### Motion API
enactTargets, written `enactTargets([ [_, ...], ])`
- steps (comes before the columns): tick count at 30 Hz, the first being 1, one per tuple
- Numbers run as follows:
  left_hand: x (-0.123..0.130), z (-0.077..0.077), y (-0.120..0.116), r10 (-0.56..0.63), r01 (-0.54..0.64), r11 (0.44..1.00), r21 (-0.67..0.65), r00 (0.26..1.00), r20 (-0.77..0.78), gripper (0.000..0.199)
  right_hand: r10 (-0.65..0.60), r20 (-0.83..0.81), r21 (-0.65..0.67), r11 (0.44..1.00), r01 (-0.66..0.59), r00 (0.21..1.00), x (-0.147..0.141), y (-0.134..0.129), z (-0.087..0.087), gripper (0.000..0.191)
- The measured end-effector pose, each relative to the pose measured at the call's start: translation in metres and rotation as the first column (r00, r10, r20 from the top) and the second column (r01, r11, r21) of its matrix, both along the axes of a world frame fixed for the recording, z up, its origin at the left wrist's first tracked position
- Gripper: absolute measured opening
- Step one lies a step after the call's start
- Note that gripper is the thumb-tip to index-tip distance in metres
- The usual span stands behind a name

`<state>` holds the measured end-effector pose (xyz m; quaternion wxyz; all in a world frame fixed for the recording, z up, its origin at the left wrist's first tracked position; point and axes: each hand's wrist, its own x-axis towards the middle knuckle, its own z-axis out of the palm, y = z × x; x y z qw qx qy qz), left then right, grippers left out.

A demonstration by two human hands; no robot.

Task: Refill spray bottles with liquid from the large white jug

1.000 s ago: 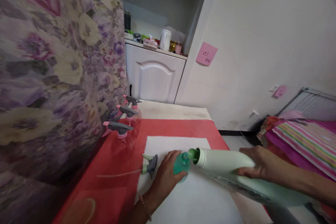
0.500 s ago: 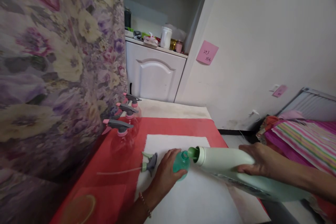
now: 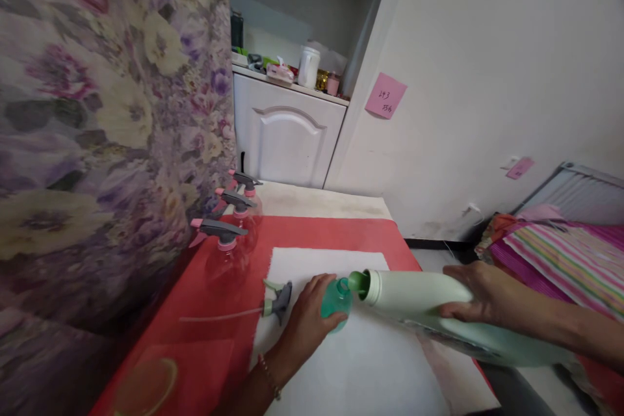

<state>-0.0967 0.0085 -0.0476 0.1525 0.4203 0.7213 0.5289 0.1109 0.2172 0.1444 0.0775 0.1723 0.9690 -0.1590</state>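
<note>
My left hand [image 3: 310,312] is wrapped round a small green see-through spray bottle [image 3: 337,302] whose neck has no spray head on it. In my right hand [image 3: 470,296] is a large pale green detergent bottle [image 3: 414,292], tipped on its side with its green spout [image 3: 358,282] close against the small bottle's mouth. Whether liquid is flowing I cannot make out. A grey and green spray head [image 3: 277,300] with a long thin tube lies to the left of my left hand. Both bottles are over a white cloth [image 3: 370,364].
Three clear spray bottles with pink and grey heads, the nearest [image 3: 227,260] largest, stand along the left of the red table cover [image 3: 312,231]. A round clear lid-like thing [image 3: 149,390] lies front left. Behind are a white cabinet [image 3: 290,136] and a bed [image 3: 560,247] at right.
Almost nothing differs. The detergent bottle's body has risen very slightly, and both hands keep their grip with the spout at the small bottle's mouth.
</note>
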Motion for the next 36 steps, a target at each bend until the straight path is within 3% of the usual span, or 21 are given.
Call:
enactTargets([
  [8,-0.0003,0.0003,0.0010,-0.005,0.005,1.000,-0.001,1.000,0.001,0.059,0.014,-0.003,0.005,1.000,-0.014,1.000,-0.0002,-0.0011,0.0026,0.036],
  [20,0.0006,0.0047,0.0001,-0.011,0.011,1.000,0.003,1.000,0.012,0.059,0.030,-0.011,0.005,1.000,-0.029,1.000,0.0007,0.0028,0.0004,0.026],
  [36,0.0016,0.0047,-0.0009,-0.024,0.024,0.998,-0.058,1.000,-0.002,0.060,0.013,0.057,0.081,0.997,-0.017,0.998,-0.0034,0.0003,0.0053,0.037],
])
